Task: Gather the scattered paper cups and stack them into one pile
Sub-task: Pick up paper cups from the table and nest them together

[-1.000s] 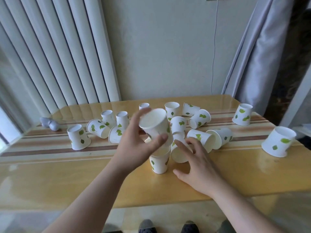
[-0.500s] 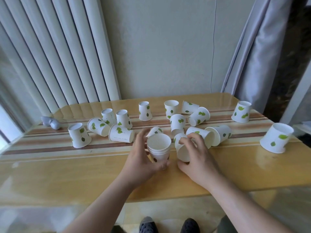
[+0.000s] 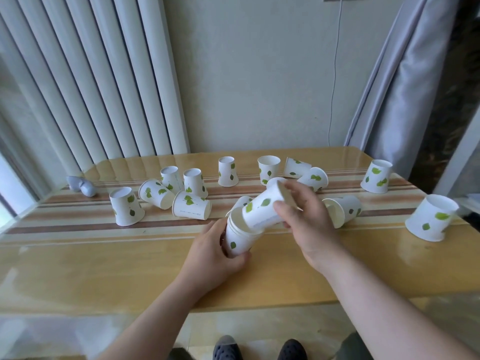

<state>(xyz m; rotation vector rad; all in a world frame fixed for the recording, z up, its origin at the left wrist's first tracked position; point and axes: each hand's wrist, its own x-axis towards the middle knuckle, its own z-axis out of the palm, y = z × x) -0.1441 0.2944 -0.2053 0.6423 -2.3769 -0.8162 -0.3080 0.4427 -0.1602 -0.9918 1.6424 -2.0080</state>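
White paper cups with green leaf prints lie scattered over the wooden table (image 3: 130, 268). My left hand (image 3: 213, 253) grips a short stack of nested cups (image 3: 240, 237), open end up, near the table's middle. My right hand (image 3: 304, 216) holds one tilted cup (image 3: 262, 209) by its rim end, with the cup's base entering the stack's mouth. Loose cups stand or lie around: one at the left (image 3: 126, 210), one on its side (image 3: 191, 209), one at the far right (image 3: 428, 216).
A small grey object (image 3: 81, 187) lies at the table's back left corner. Vertical blinds hang behind on the left, a grey curtain on the right, and a cable runs down the wall. My shoes show below the table's near edge.
My left hand set its cup into the cup on the table and now holds that stack. My right hand picked up a lying cup and tilted it into the stack's mouth.
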